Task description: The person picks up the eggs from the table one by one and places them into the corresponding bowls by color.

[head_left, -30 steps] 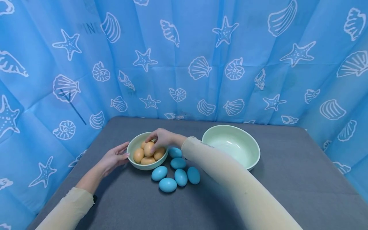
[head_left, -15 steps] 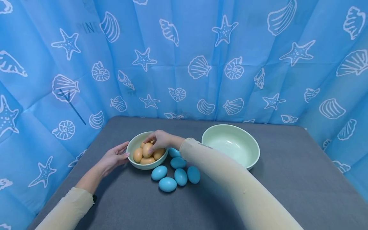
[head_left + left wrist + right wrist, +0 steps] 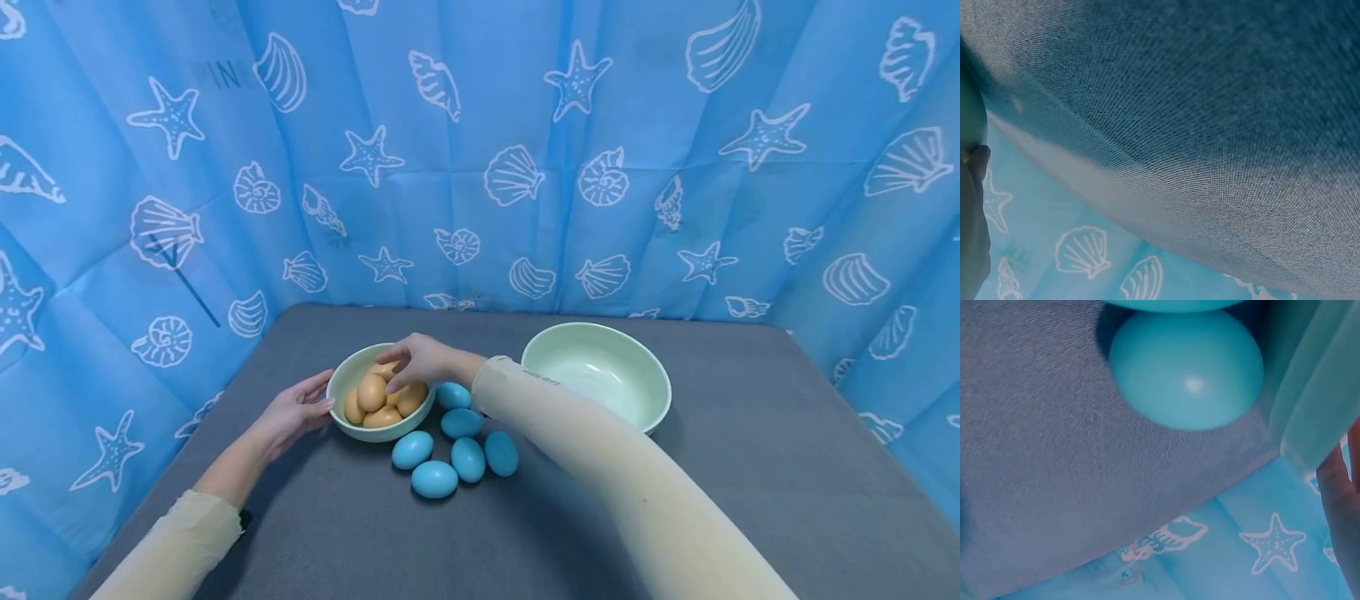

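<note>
My left hand [image 3: 294,412] touches the left side of a small pale green bowl [image 3: 339,385], its fingers fairly straight and its thumb at the rim. Several brown eggs [image 3: 382,417] are piled in this bowl. Over the pile reaches my right hand [image 3: 423,360], fingers and thumb spread. An upper brown egg [image 3: 371,392] lies just left of the right thumb's tip. In the right wrist view, a blue egg [image 3: 1186,372] sits on the cloth beside the green bowl wall [image 3: 1310,394], with right-hand fingers [image 3: 1338,494] at the edge. The left wrist view catches only a sliver of bowl [image 3: 971,115].
Several blue eggs [image 3: 434,479] lie on the grey cloth-covered table [image 3: 337,533], close in front and to the right of the small bowl. A larger pale green bowl [image 3: 622,379] stands behind the right forearm. A blue shell-print curtain [image 3: 480,125] hangs around the table.
The upper brown egg, between the right thumb and fingers before, has shifted left and down onto the pile, and the right hand is off it. The left hand stays at the bowl.
</note>
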The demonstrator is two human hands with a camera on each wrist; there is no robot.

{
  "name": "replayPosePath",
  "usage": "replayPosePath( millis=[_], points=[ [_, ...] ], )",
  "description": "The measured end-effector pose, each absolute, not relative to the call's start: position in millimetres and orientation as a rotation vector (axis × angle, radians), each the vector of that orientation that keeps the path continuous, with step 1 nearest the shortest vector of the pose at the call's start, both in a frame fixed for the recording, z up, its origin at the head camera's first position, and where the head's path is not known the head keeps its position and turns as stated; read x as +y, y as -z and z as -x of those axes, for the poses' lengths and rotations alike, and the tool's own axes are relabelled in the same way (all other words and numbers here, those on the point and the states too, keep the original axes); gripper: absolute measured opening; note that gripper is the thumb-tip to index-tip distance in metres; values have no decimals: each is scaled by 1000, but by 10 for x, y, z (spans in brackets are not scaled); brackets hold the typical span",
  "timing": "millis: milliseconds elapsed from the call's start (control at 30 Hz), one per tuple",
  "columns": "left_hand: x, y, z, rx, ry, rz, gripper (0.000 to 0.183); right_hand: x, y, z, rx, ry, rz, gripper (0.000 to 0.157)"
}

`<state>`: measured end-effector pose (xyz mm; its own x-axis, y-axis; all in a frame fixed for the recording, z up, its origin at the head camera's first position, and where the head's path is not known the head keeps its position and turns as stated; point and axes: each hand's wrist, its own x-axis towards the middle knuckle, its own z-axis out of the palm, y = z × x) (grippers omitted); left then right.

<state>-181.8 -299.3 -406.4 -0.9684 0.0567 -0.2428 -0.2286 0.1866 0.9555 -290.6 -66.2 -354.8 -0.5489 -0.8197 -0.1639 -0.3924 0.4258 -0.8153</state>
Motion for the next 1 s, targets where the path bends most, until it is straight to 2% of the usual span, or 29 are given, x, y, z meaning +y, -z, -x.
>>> replayPosePath(
  millis=[433,1000],
  points=[
    [-2971,4018,1727,2275,-1849,200,58,-240,3301,2934,2140,1161,1021,49],
    [-2911,3736,1550,2460,-1793,207,56,998,2782,2892,2502,1182,950,45]
  ],
)
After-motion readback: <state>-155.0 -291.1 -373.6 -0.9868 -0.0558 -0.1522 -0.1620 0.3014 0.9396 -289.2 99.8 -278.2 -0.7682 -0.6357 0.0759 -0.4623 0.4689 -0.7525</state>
